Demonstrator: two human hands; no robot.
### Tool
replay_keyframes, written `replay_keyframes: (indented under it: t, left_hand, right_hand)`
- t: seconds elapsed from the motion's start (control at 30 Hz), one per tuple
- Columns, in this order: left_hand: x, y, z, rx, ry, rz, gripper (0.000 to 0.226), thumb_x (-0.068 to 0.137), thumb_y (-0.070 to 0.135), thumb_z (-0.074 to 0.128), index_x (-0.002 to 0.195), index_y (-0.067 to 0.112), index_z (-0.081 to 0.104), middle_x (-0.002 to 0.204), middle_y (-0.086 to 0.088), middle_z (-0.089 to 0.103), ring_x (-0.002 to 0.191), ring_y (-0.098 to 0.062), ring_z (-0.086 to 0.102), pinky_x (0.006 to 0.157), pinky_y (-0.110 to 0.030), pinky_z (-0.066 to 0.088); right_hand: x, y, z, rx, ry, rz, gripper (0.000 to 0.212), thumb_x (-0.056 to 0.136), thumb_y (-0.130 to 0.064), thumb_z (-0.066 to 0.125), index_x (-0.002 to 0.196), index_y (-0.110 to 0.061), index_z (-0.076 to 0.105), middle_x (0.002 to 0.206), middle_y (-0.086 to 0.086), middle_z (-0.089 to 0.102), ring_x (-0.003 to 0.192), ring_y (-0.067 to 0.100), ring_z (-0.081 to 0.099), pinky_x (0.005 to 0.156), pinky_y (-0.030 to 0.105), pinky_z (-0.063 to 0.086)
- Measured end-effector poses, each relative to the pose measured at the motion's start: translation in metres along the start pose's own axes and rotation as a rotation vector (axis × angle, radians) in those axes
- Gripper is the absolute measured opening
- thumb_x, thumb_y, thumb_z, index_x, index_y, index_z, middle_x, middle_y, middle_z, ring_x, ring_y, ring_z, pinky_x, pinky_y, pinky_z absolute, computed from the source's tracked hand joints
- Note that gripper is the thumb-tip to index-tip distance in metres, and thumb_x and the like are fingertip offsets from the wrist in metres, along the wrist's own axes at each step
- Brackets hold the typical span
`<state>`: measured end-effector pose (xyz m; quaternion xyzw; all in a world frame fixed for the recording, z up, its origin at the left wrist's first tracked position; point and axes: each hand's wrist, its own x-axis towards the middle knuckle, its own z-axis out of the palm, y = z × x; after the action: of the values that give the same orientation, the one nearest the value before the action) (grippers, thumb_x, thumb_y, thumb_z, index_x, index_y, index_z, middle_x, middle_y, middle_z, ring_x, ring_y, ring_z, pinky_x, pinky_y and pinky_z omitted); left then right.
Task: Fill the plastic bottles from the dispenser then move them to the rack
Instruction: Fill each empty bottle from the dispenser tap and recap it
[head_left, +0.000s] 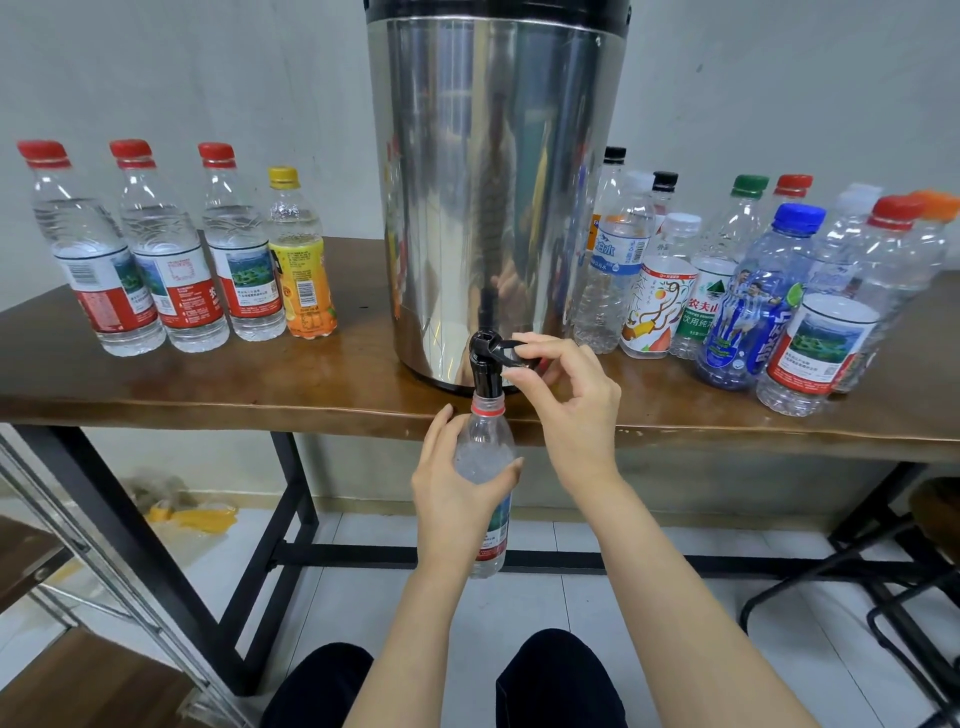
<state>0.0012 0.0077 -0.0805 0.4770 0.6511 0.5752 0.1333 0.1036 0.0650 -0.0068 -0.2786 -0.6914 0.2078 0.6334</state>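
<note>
One steel dispenser (493, 182) stands on the counter (208, 384). The left grip (452, 499) is wrapped round one uncapped bottle (485, 431), held upright below the counter's edge, its mouth just under the single black tap (485, 371). The right grip (566, 405) pinches the tap's lever (506, 345) between thumb and forefinger. Four capped bottles stand left of the dispenser: three red-capped bottles (171, 260) and one yellow-capped bottle (301, 270). The crowd of bottles (748, 312) on the right overlaps too much to count.

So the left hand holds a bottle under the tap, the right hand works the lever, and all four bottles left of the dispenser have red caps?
Only three have red caps; the fourth, nearest the dispenser, has a yellow cap, as the head view shows. Left hand and right hand are as stated.
</note>
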Motion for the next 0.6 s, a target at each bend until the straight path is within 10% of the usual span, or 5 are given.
replay_keyframes:
  t: [0.6]
  left_hand:
    - [0.000,0.002,-0.001,-0.003,-0.018,-0.001,0.067,0.070,0.030,0.087,0.130,0.021,0.057,0.150,0.007,0.043,0.121,0.007,0.036,0.102,-0.016,0.027]
  right_hand:
    - [0.008,-0.004,-0.016,-0.374,-0.154,-0.304,0.012,0.087,-0.017,0.070,0.094,-0.009,0.072,0.110,-0.001,0.070,0.105,0.008,0.049,0.089,0.009,0.039]
